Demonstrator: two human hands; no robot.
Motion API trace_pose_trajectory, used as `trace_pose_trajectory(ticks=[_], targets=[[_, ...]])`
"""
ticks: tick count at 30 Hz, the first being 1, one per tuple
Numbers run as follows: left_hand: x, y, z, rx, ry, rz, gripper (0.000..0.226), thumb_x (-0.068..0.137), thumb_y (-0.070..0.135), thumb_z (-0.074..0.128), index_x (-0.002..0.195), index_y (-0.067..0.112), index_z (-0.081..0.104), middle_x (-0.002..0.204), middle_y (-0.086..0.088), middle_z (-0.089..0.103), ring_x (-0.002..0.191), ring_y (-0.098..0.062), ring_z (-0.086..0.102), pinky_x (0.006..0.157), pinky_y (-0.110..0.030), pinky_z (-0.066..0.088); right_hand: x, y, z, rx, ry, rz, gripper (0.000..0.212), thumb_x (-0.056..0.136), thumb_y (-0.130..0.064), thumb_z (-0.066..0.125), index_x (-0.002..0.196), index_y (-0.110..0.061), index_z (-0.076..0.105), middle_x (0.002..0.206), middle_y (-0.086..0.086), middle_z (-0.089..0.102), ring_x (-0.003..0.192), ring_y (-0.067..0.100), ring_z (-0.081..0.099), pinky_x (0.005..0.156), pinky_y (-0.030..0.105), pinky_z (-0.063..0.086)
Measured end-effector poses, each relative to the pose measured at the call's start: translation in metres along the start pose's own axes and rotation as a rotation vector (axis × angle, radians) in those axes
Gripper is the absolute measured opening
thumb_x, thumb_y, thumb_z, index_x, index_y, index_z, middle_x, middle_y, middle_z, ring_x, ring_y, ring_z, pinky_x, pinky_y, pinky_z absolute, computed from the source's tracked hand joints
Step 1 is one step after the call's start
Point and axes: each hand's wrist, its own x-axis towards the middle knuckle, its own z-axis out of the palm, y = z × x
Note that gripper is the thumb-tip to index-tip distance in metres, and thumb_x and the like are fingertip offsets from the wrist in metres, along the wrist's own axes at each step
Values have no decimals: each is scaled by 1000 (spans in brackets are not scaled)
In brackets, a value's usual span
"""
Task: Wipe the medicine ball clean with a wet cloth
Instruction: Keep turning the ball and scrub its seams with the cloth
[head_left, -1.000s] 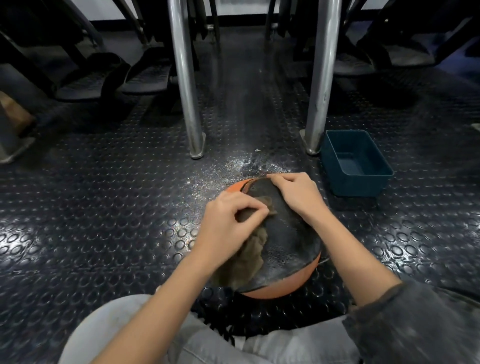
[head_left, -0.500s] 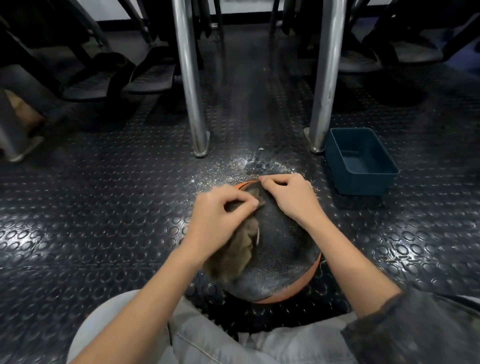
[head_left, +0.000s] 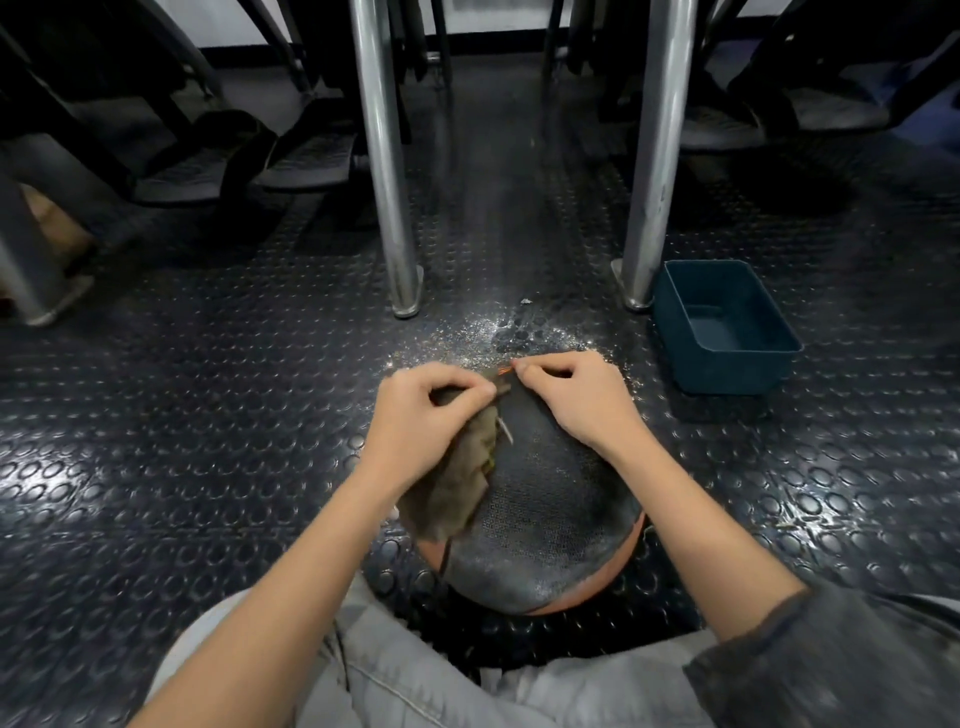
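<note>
The medicine ball (head_left: 550, 525), black and textured with an orange band showing at its lower rim, rests on the studded floor between my knees. My left hand (head_left: 421, 421) grips a brown, damp-looking cloth (head_left: 454, 493) that hangs down the ball's left side. My right hand (head_left: 576, 395) lies with curled fingers on the ball's far top edge, its fingertips pinching at the rim close to my left hand's fingers. The ball's far side is hidden behind both hands.
A dark teal plastic tub (head_left: 722, 325) stands on the floor at the right, beside a steel post (head_left: 649, 171). A second steel post (head_left: 387, 171) rises ahead at the left. White specks litter the floor (head_left: 483, 332) beyond the ball. Machine pedals (head_left: 306, 156) sit farther back.
My left hand has slid the cloth up and away over the ball toward my right hand. The ball has turned, and less orange shows on its far edge.
</note>
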Motion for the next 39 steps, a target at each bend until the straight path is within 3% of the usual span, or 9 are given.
trace_pose_trajectory(ticks=[2, 4, 9, 14, 21, 24, 26, 33, 39], targets=[[-28, 4, -4, -29, -4, 68, 3, 74, 29, 76, 74, 26, 75, 78, 13, 71, 78, 1, 62, 78, -13, 44, 2, 1, -2, 11, -3, -2, 21, 78, -52, 59, 93, -45, 71, 112, -14, 68, 111, 12, 58, 98, 41, 45], [-42, 6, -4, -4, -11, 143, 16, 72, 39, 69, 76, 25, 76, 79, 14, 71, 80, -3, 61, 80, -15, 43, 3, 0, -4, 27, -14, 3, 20, 78, -51, 59, 92, -44, 72, 112, -14, 68, 111, 12, 57, 98, 41, 45], [3, 6, 11, 40, 47, 122, 5, 76, 23, 73, 79, 19, 75, 78, 7, 70, 78, -2, 57, 77, -10, 39, 0, 1, -9, 54, -3, -13, 17, 85, -41, 60, 96, -39, 73, 111, -13, 69, 110, 10, 57, 97, 36, 45], [54, -1, 21, 126, -113, -36, 5, 81, 19, 73, 83, 15, 76, 83, 3, 72, 71, 5, 58, 70, 0, 37, -4, 0, -6, 21, -10, -74, 20, 86, -39, 59, 99, -34, 73, 114, -11, 67, 111, 11, 56, 96, 35, 45], [-17, 4, -3, 1, -15, 15, 13, 76, 20, 76, 69, 30, 73, 72, 20, 68, 76, 5, 61, 75, -9, 43, 8, 0, -7, 16, -53, -30, 17, 81, -46, 62, 92, -40, 74, 110, -14, 69, 109, 9, 57, 97, 34, 46], [-49, 4, -4, 13, 8, 79, 12, 71, 29, 72, 83, 33, 71, 79, 24, 68, 79, 2, 59, 77, -10, 41, 12, -2, -12, 38, -89, -42, 16, 84, -40, 64, 95, -34, 75, 107, -14, 70, 107, 5, 58, 91, 24, 43], [-44, 4, 0, -1, 34, 84, 5, 72, 28, 71, 72, 33, 73, 74, 18, 68, 79, 1, 58, 78, -10, 40, 10, -2, -15, 62, -105, -59, 17, 86, -37, 64, 98, -32, 75, 106, -13, 70, 104, 5, 58, 87, 23, 43], [37, 5, 25, 137, 48, 49, 7, 80, 18, 74, 82, 12, 77, 83, 1, 74, 77, 4, 57, 72, 1, 33, 7, 5, -15, 110, -90, -107, 14, 85, -26, 66, 96, -28, 75, 97, -14, 70, 101, 2, 60, 88, 19, 42], [7, 7, 21, 26, 96, 34, 8, 78, 16, 75, 80, 23, 76, 79, 17, 70, 80, 5, 60, 79, -9, 42, 30, 4, -18, 98, -143, -46, 7, 82, -33, 69, 80, -35, 75, 92, -10, 73, 94, 6, 64, 92, 30, 49]])
